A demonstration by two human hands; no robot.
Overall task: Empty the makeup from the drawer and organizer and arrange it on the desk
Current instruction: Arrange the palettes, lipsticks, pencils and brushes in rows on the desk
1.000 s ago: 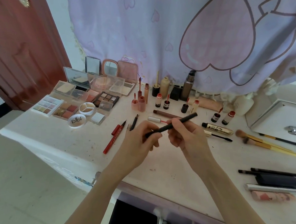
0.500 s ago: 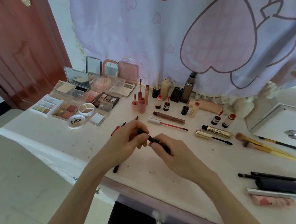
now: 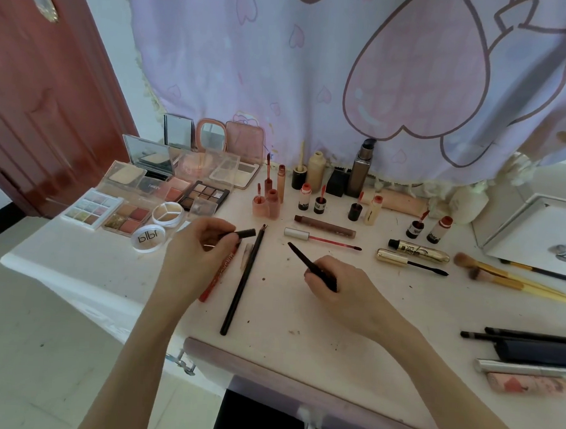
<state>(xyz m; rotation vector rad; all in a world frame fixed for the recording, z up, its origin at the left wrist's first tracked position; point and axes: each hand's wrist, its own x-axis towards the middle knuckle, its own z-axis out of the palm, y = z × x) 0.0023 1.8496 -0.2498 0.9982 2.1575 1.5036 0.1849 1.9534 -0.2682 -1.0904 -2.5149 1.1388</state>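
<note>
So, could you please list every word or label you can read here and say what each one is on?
"plpl", as it reads from here, possibly upside down: round lid by the palettes.
Red pencil: lettering along the barrel, too blurred to read.
Gold mascara tube: dark print, too small to read.
Small bottles: black labels, illegible.
Dark compact: faint word, unreadable.

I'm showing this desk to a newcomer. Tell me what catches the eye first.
The two hands at centre: the left hand pinches a small black cap, the right hand holds a thin black pen, its tip pointing up-left. Open eyeshadow palettes crowd the back left of the desk, beneath a lilac heart-print curtain.
</note>
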